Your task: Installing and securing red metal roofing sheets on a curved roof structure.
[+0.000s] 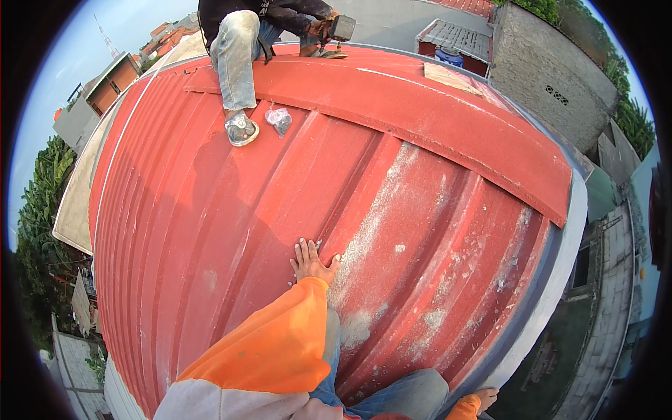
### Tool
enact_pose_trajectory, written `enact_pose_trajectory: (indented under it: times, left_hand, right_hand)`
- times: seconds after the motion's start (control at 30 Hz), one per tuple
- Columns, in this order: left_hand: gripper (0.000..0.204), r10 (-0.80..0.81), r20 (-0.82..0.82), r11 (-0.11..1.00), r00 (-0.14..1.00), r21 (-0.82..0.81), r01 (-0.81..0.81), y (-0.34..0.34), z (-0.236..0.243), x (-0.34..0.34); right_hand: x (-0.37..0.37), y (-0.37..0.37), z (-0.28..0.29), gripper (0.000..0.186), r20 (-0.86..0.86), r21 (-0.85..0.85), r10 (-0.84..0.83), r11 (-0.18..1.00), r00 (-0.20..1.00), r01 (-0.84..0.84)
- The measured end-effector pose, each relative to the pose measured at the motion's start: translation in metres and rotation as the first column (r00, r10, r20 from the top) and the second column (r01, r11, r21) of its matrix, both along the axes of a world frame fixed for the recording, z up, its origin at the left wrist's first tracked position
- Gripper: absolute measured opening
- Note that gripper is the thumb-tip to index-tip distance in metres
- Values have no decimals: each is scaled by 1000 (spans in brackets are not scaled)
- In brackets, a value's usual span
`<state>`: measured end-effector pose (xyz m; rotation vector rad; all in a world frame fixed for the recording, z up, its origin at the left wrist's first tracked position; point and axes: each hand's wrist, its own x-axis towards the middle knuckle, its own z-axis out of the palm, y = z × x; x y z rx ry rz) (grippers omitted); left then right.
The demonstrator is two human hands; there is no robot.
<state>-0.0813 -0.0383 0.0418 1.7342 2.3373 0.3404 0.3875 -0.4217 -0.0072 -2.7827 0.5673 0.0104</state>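
My left hand point(313, 262) lies on the red corrugated roof sheet point(280, 203), palm down with fingers spread, next to a raised rib. Its arm, in an orange sleeve, comes up from the lower left. At the lower right, my right hand point(486, 397) is at the white roof edge point(560, 287), its fingers bent over that edge and partly hidden. A wide red ridge cap point(413, 112) crosses the upper roof. Pale grey residue point(378, 238) marks the sheet right of my left hand. My bent knee point(409, 393) rests near the bottom.
A co-worker point(234, 56) sits at the ridge, a hand on a cordless drill point(341, 29). By their shoe lies a clear plastic bag point(278, 121) of small contents. Beyond the right edge is a drop to a lower yard point(553, 350). A rough grey wall point(553, 70) stands behind.
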Motion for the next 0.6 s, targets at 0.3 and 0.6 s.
enact_pose_trajectory:
  times: [0.3,0.6]
  left_hand:
    - [95,0,9,1000,1000,-9,0,-1,0,-1]
    - [95,-3,-5,1000,1000,15,3,-1,-2,-2]
  right_hand:
    - [10,-10,-17,61,15,-10,-2,1000,1000,3]
    - [-1,1,-1,60,3,-16,0,1000,1000,0]
